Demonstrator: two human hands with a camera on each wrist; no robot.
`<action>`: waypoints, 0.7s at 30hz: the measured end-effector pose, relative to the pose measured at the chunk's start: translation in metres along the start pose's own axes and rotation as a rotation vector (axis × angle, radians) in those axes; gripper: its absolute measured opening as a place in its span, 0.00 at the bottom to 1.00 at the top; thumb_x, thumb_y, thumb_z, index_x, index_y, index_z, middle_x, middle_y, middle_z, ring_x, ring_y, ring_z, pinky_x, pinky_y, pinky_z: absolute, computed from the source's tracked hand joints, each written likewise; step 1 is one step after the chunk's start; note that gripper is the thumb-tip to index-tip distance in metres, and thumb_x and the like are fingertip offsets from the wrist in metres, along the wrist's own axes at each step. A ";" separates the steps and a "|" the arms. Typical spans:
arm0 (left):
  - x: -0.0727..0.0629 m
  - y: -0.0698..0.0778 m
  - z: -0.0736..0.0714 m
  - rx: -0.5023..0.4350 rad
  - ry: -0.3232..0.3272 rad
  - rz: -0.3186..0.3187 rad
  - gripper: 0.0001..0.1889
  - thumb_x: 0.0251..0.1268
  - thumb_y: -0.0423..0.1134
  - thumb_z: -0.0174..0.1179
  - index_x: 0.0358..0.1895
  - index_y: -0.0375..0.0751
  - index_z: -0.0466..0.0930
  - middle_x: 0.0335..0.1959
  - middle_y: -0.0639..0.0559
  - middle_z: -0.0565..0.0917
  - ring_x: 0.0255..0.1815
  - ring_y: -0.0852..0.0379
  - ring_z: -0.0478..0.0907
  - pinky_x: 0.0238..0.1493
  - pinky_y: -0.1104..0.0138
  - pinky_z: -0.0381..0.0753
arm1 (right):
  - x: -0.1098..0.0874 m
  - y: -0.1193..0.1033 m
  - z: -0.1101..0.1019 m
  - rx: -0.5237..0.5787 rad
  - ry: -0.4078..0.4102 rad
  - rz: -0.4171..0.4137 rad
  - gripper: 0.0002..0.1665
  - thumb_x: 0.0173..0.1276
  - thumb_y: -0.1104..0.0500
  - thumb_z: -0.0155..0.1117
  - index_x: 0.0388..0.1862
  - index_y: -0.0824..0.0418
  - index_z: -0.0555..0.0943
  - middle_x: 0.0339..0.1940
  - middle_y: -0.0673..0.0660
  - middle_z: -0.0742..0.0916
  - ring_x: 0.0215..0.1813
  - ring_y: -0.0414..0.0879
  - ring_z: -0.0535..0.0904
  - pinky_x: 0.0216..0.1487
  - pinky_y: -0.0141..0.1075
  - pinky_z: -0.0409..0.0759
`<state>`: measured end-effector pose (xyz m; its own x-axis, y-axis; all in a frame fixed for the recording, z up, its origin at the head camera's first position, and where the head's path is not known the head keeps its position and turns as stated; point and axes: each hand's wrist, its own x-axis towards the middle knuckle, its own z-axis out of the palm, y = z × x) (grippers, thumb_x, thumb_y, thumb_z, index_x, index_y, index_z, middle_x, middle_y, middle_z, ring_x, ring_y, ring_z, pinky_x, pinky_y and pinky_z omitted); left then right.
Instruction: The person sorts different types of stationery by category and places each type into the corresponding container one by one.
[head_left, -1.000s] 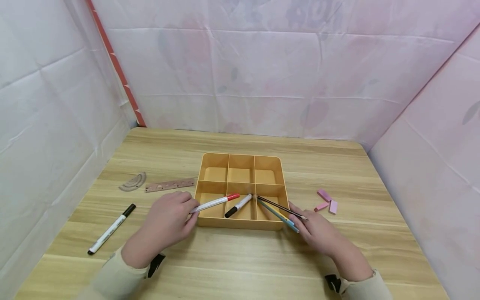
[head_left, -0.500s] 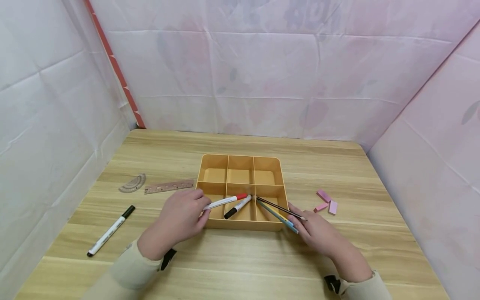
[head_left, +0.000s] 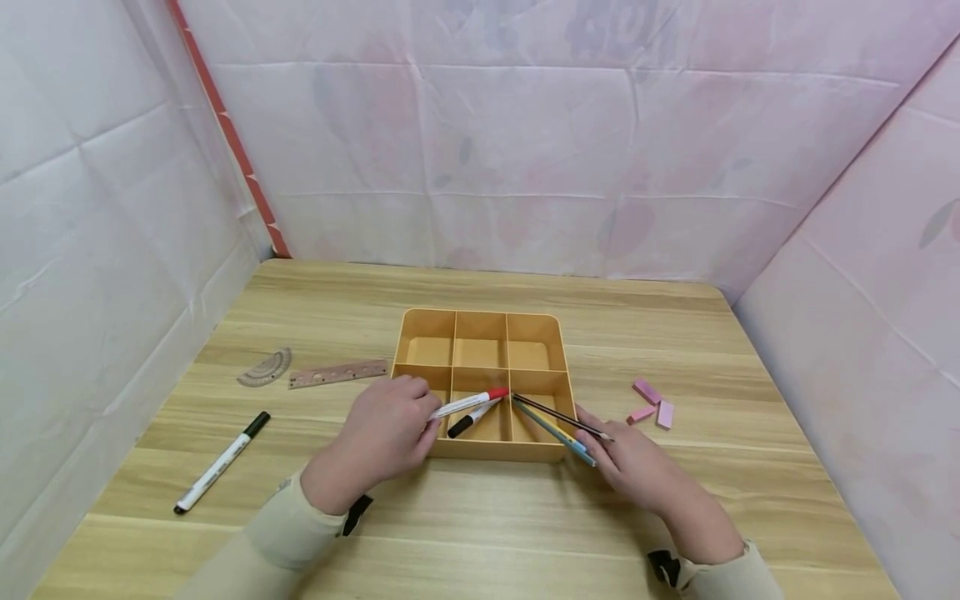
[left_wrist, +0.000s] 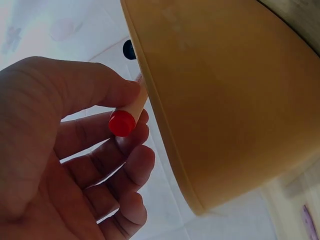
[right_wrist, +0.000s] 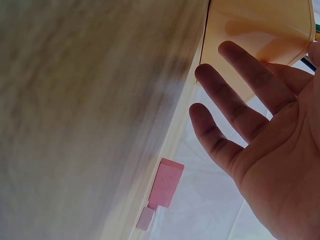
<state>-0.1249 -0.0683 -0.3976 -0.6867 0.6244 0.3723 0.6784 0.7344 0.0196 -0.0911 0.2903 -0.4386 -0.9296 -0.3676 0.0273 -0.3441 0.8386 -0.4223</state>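
Note:
My left hand (head_left: 386, 429) pinches a white marker with a red cap (head_left: 467, 404) between thumb and index finger. The marker slants over the front-left and front-middle compartments of a yellow-orange divided box (head_left: 498, 451). In the left wrist view its red end (left_wrist: 122, 123) sticks out below the thumb, beside the box wall. A black-capped marker (head_left: 463, 426) leans inside the front-middle compartment, partly under the held one. My right hand (head_left: 633, 462) rests by the box's front-right corner, several fingers (right_wrist: 220, 100) extended. A dark pencil (head_left: 558, 415) and a blue pencil (head_left: 552, 431) slant out of the front-right compartment towards that hand.
Another black-capped marker (head_left: 222, 462) lies on the table at the left. Behind it are a protractor (head_left: 266, 368) and a pinkish ruler (head_left: 337, 373). Several pink erasers (head_left: 665, 415) lie right of the box. Fabric walls (head_left: 525, 150) enclose the table's back and sides.
My left hand has moved to the right, carrying the red-capped marker, whose red cap now reaches the divider beside the front-right compartment. The right hand has stayed at the box corner.

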 end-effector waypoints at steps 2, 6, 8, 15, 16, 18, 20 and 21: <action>0.002 0.002 0.000 0.008 -0.013 -0.008 0.05 0.60 0.41 0.69 0.28 0.46 0.86 0.23 0.58 0.76 0.24 0.58 0.70 0.24 0.66 0.67 | 0.000 -0.001 -0.001 -0.003 -0.003 0.003 0.28 0.84 0.51 0.53 0.74 0.66 0.74 0.59 0.66 0.88 0.60 0.58 0.86 0.61 0.57 0.82; 0.007 0.004 0.002 0.028 -0.034 -0.012 0.08 0.61 0.42 0.69 0.26 0.46 0.84 0.21 0.57 0.74 0.22 0.58 0.68 0.22 0.67 0.65 | 0.000 -0.001 -0.002 -0.012 -0.002 0.002 0.28 0.84 0.52 0.53 0.74 0.66 0.74 0.58 0.66 0.88 0.58 0.57 0.86 0.59 0.57 0.82; 0.009 0.004 0.003 0.031 -0.036 -0.013 0.09 0.61 0.42 0.68 0.25 0.45 0.84 0.21 0.57 0.74 0.22 0.57 0.68 0.22 0.67 0.66 | 0.000 -0.002 -0.003 -0.012 0.001 -0.002 0.28 0.84 0.52 0.53 0.74 0.67 0.74 0.58 0.66 0.88 0.58 0.57 0.86 0.59 0.57 0.82; 0.013 0.006 0.004 0.027 -0.054 -0.017 0.09 0.59 0.40 0.68 0.23 0.46 0.82 0.21 0.58 0.73 0.22 0.57 0.69 0.21 0.66 0.66 | 0.000 -0.001 -0.001 -0.010 0.003 -0.001 0.28 0.84 0.52 0.53 0.74 0.67 0.74 0.59 0.66 0.88 0.59 0.57 0.86 0.60 0.57 0.82; 0.013 0.006 0.005 0.027 -0.058 -0.018 0.09 0.59 0.40 0.68 0.22 0.46 0.82 0.20 0.58 0.73 0.22 0.57 0.69 0.21 0.66 0.67 | 0.000 -0.001 -0.001 -0.011 0.001 0.001 0.28 0.84 0.52 0.53 0.74 0.67 0.74 0.58 0.66 0.88 0.59 0.57 0.86 0.60 0.57 0.82; 0.014 0.007 0.006 0.028 -0.064 -0.020 0.09 0.59 0.40 0.68 0.22 0.46 0.82 0.21 0.58 0.73 0.23 0.57 0.69 0.22 0.66 0.67 | 0.000 -0.001 -0.001 -0.013 0.000 0.002 0.28 0.84 0.52 0.53 0.74 0.66 0.74 0.58 0.65 0.88 0.59 0.57 0.86 0.60 0.57 0.82; 0.015 0.008 0.007 0.023 -0.067 -0.022 0.09 0.58 0.39 0.68 0.22 0.46 0.82 0.20 0.58 0.73 0.23 0.57 0.70 0.23 0.66 0.69 | 0.000 -0.002 -0.002 -0.011 -0.002 0.000 0.28 0.84 0.51 0.53 0.74 0.66 0.74 0.58 0.65 0.88 0.59 0.56 0.86 0.60 0.57 0.82; 0.015 0.009 0.007 0.023 -0.071 -0.024 0.09 0.59 0.40 0.67 0.22 0.46 0.82 0.21 0.58 0.73 0.23 0.57 0.70 0.24 0.66 0.70 | 0.000 -0.002 -0.003 -0.013 -0.004 -0.002 0.28 0.84 0.51 0.53 0.74 0.66 0.74 0.58 0.64 0.88 0.58 0.56 0.86 0.59 0.57 0.83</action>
<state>-0.1314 -0.0504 -0.3984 -0.7199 0.6234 0.3052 0.6562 0.7546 0.0064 -0.0912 0.2898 -0.4355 -0.9283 -0.3711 0.0248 -0.3479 0.8429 -0.4105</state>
